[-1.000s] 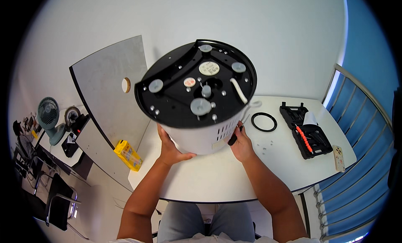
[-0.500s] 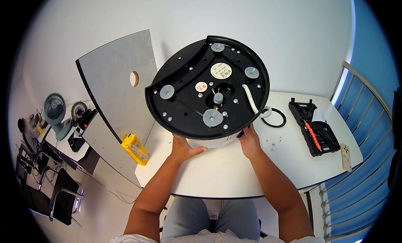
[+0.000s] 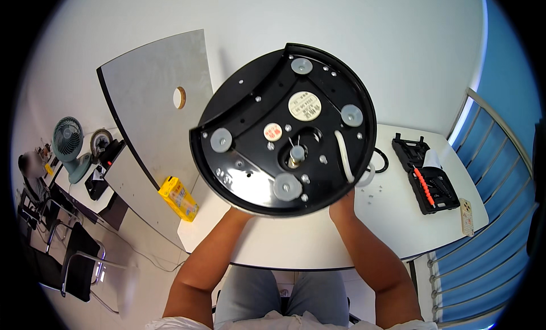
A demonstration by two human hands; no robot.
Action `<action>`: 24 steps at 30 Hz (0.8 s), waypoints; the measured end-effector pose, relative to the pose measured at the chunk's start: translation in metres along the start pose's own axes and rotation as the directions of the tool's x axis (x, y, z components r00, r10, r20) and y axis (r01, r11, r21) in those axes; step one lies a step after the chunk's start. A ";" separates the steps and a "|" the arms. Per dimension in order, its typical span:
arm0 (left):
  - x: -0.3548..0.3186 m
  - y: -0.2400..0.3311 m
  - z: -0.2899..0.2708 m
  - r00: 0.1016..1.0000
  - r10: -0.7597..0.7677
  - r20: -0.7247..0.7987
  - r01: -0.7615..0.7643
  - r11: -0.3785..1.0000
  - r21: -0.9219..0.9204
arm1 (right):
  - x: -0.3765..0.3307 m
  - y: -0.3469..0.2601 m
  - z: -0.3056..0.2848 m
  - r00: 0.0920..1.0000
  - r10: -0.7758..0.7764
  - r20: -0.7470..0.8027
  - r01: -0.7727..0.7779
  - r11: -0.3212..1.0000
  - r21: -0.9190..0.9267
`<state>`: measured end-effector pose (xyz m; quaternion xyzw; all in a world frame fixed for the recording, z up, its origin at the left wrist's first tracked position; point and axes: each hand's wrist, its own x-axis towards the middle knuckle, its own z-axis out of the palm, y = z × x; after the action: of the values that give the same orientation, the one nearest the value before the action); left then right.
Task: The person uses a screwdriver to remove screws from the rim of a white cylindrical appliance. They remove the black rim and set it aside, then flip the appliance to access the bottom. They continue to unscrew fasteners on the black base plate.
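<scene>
My two hands hold up a round appliance with its black underside [image 3: 256, 159] facing me. Several clear suction-cup feet, small screws, two round stickers and a grey-tipped central post [image 3: 297, 154] show on it. A white cord [image 3: 344, 156] runs along its right side and loops out past the rim. My left hand [image 3: 241, 214] grips from below at the lower left, its fingers hidden behind the base. At the lower right, my right hand [image 3: 342, 206] supports it, fingers likewise hidden. The appliance's upper body is out of sight behind the base.
On the white table [image 3: 296, 245] lie a black ring [image 3: 381, 159], small loose pieces [image 3: 371, 200], an open black tool case [image 3: 435, 188] with an orange-red flexible shaft [image 3: 424, 187], and a remote-like item [image 3: 466, 216]. A yellow carton [image 3: 178, 199] stands by the grey partition [image 3: 142, 97]. Metal railing [image 3: 500, 125] borders the right.
The appliance has come closer to my view and tilted, its lower edge now dropping over my hands and hiding more of them. Light glares on its lower left.
</scene>
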<state>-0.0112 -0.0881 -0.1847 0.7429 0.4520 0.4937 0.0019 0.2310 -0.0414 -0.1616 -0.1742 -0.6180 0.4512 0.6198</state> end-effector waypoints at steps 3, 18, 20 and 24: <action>0.009 -0.007 0.007 0.999 -0.038 0.001 0.038 0.999 -0.006 | -0.001 0.021 -0.012 0.997 0.002 0.083 0.010 0.990 -0.140; -0.004 -0.019 -0.016 0.985 -0.167 0.036 0.165 0.986 0.036 | 0.020 0.088 -0.033 0.768 -0.123 0.628 -0.413 0.654 0.634; -0.008 -0.017 -0.017 0.982 -0.186 0.041 0.185 0.982 0.042 | 0.024 0.091 -0.032 0.697 -0.243 0.675 -0.550 0.423 0.720; -0.009 -0.012 -0.016 0.978 -0.202 0.054 0.200 0.979 0.039 | -0.001 0.107 -0.067 0.813 0.504 0.291 -0.580 0.662 0.474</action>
<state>-0.0326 -0.0942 -0.1887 0.7072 0.5327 0.4619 0.0524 0.2562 0.0375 -0.2567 -0.1368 -0.4240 0.7815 0.4368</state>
